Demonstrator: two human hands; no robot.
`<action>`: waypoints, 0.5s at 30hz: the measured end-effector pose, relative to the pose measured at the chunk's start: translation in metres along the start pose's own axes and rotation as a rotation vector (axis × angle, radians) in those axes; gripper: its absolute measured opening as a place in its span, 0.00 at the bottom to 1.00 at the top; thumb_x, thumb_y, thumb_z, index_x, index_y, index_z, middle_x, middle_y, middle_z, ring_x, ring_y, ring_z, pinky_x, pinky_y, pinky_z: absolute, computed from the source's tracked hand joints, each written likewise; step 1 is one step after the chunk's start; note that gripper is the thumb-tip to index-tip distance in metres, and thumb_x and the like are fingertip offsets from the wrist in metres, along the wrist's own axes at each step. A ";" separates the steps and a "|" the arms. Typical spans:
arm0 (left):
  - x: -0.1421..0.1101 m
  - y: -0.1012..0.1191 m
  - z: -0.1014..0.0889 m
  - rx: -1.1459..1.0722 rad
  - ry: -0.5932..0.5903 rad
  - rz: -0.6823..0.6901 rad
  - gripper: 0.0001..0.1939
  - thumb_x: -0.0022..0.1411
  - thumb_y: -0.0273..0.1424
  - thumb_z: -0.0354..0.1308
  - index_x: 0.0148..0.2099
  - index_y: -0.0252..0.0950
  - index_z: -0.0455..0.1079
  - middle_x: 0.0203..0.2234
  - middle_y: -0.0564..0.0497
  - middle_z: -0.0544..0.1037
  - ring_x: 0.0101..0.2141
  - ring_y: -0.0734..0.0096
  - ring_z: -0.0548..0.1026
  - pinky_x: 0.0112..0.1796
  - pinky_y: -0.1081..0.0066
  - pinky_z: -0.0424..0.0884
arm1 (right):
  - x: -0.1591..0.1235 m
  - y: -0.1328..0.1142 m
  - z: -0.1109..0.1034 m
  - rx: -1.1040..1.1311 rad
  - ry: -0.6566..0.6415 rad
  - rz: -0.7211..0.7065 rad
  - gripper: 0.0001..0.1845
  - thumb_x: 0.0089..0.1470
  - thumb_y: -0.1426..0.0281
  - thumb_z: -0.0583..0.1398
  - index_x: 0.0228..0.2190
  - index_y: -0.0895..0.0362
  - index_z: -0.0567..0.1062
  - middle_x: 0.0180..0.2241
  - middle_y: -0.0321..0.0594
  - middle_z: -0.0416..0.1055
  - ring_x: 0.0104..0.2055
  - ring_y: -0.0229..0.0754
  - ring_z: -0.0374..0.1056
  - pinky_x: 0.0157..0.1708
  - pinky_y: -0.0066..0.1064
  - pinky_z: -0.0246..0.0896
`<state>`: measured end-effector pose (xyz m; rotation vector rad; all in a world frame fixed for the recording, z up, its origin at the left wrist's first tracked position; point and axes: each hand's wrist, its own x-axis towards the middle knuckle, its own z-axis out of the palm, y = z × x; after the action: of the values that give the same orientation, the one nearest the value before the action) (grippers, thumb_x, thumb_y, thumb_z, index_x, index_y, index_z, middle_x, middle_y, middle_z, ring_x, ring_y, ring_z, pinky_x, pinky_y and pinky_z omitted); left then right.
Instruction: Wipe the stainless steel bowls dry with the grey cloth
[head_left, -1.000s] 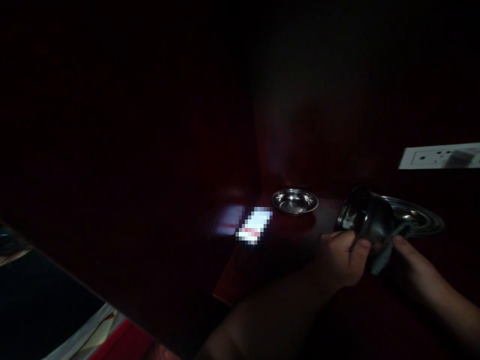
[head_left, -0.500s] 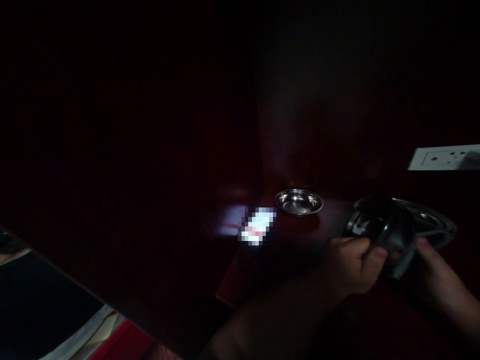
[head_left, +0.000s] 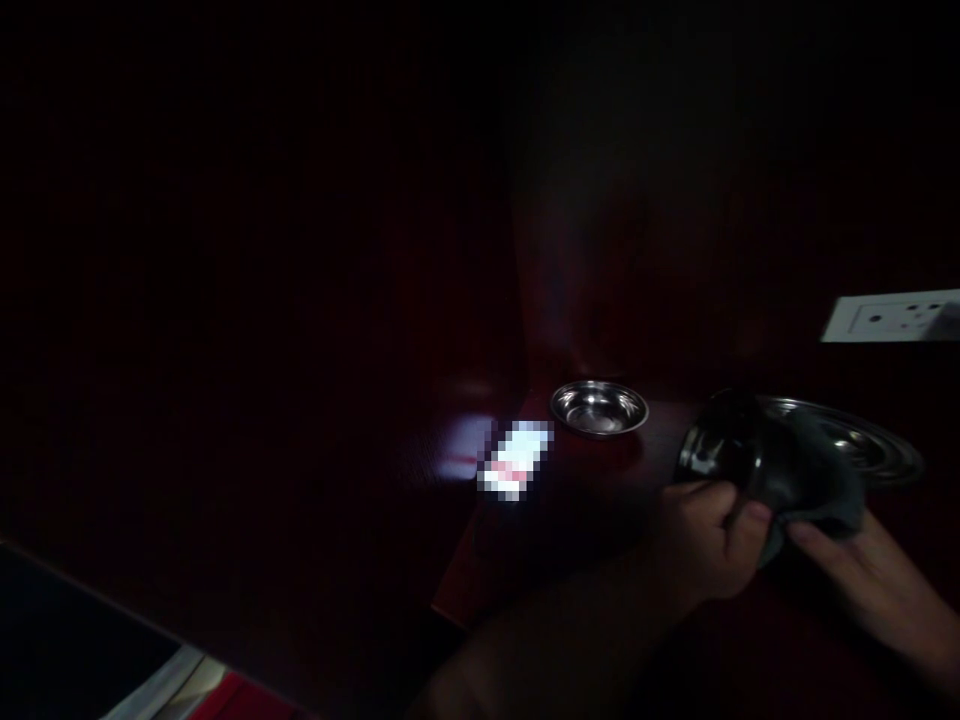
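In the dim light, my left hand [head_left: 716, 535] is closed on the near rim of a shiny metal bowl [head_left: 712, 445], which is tilted on its side. My right hand [head_left: 855, 570] grips a dark grey-green cloth [head_left: 832, 475] pressed against the bowl's right side. The cloth covers part of the bowl and some of the fingers. Behind both lies a wide metal plate [head_left: 896, 462], partly hidden by the cloth and bowl.
A shallow steel dish [head_left: 598, 410] sits on the dark red surface to the left of my hands. Beside it lies a lit phone [head_left: 517, 460] with a blurred-out screen. A white wall socket [head_left: 892, 317] is at the right.
The cloth has swung up and spread over the bowl's right side, with my right hand moving left and inward. The bowl has turned and shifted slightly left in my left hand.
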<state>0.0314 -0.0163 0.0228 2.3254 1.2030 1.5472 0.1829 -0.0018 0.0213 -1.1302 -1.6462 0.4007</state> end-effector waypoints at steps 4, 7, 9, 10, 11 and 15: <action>0.001 -0.002 -0.001 0.000 0.038 -0.010 0.16 0.61 0.37 0.42 0.24 0.36 0.58 0.17 0.52 0.67 0.20 0.76 0.65 0.22 0.74 0.59 | -0.005 -0.003 0.004 0.055 -0.119 -0.036 0.28 0.42 0.51 0.58 0.42 0.54 0.66 0.41 0.46 0.73 0.42 0.51 0.72 0.40 0.37 0.70; 0.002 -0.001 -0.003 0.012 0.027 -0.025 0.15 0.62 0.37 0.41 0.25 0.36 0.58 0.19 0.51 0.68 0.22 0.75 0.67 0.24 0.74 0.61 | -0.011 -0.004 0.006 0.072 -0.174 -0.005 0.30 0.42 0.52 0.59 0.45 0.54 0.65 0.43 0.45 0.71 0.45 0.52 0.70 0.44 0.38 0.68; 0.003 -0.001 -0.004 0.013 0.021 -0.033 0.15 0.62 0.36 0.41 0.26 0.36 0.58 0.20 0.50 0.69 0.23 0.75 0.67 0.25 0.74 0.62 | -0.013 -0.004 0.007 0.090 -0.205 0.030 0.30 0.43 0.52 0.59 0.46 0.53 0.65 0.45 0.45 0.71 0.48 0.53 0.69 0.47 0.39 0.66; 0.003 -0.001 -0.004 0.011 0.022 -0.038 0.15 0.62 0.36 0.41 0.27 0.36 0.58 0.21 0.50 0.70 0.23 0.75 0.67 0.25 0.74 0.62 | -0.015 -0.004 0.007 0.100 -0.215 0.047 0.31 0.43 0.52 0.58 0.47 0.53 0.65 0.45 0.45 0.70 0.49 0.54 0.68 0.49 0.40 0.65; 0.003 -0.002 -0.004 0.007 0.023 -0.040 0.14 0.62 0.36 0.41 0.27 0.36 0.58 0.21 0.50 0.69 0.23 0.74 0.67 0.25 0.73 0.63 | -0.015 -0.004 0.007 0.110 -0.223 0.062 0.31 0.43 0.52 0.58 0.48 0.53 0.65 0.46 0.45 0.70 0.50 0.54 0.67 0.50 0.40 0.64; 0.003 -0.006 -0.002 -0.002 0.026 -0.029 0.13 0.62 0.36 0.41 0.28 0.36 0.58 0.21 0.51 0.69 0.24 0.74 0.67 0.26 0.73 0.63 | -0.017 -0.004 0.009 0.146 -0.239 0.109 0.33 0.42 0.51 0.58 0.48 0.54 0.65 0.46 0.45 0.71 0.52 0.55 0.66 0.51 0.42 0.63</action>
<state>0.0271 -0.0112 0.0231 2.2835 1.2348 1.5734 0.1731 -0.0155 0.0112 -1.0970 -1.7333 0.7388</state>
